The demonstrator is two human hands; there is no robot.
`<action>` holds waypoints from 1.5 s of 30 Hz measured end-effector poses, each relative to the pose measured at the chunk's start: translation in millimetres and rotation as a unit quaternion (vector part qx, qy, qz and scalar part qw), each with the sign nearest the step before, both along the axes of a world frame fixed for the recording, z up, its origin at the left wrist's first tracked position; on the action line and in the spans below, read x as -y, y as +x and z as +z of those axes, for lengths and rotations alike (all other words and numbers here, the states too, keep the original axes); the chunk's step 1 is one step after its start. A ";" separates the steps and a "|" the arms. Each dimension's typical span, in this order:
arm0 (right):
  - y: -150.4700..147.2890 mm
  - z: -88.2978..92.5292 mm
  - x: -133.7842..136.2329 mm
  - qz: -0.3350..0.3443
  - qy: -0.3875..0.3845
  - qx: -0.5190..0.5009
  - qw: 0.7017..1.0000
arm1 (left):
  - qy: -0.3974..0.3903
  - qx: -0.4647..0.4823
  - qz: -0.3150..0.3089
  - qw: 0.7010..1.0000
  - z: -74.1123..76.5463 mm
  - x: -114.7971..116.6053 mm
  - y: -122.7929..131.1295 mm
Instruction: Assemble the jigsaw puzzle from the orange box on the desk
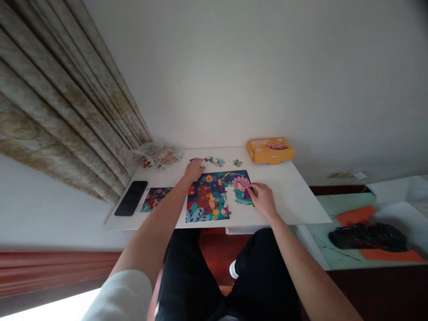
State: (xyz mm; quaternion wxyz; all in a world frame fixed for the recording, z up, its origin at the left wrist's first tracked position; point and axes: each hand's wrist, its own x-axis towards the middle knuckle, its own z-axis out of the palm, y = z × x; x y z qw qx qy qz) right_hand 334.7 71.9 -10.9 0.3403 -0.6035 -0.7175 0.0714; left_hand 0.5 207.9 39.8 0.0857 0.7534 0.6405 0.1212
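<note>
A colourful jigsaw puzzle (207, 200) lies partly assembled on the white table, with a gap at its lower right. My right hand (264, 198) is at its right edge, thumb and fingers pinched on a dark purple puzzle piece (246, 194) beside joined pieces showing a pink figure. My left hand (195, 169) lies at the puzzle's upper left corner, palm down with fingers stretched out near a row of loose puzzle pieces (216, 161). Part of the puzzle's left side is hidden behind my left hand. Another loose puzzle piece (237, 163) lies farther right.
A yellow box (270, 150) stands at the back right of the table (290, 205). On the left are a black phone (131, 198), a printed picture card (154, 199) partly under my forearm, and a clear plastic bag (158, 156). A curtain hangs at the left; a wall is behind.
</note>
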 end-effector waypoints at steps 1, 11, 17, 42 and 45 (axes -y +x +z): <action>-0.6 0.5 -0.2 -0.004 -0.001 0.005 1.000 | 0.000 0.004 -0.012 1.000 -0.5 -8.5 4.3; -3.3 4.5 -3.5 -0.034 -0.014 0.020 0.999 | -0.043 -0.011 -0.030 0.999 -7.9 -60.3 28.5; -1.9 3.8 -3.6 -0.028 -0.007 0.009 1.000 | -0.062 -0.024 0.049 0.997 -3.5 -57.5 25.4; -5.2 15.5 11.3 -0.050 0.047 -0.148 0.987 | -0.103 0.628 0.097 0.765 -14.1 167.2 67.3; -27.4 22.6 30.1 -0.018 0.006 -0.211 0.977 | -0.112 0.626 0.107 0.764 -16.2 171.6 72.3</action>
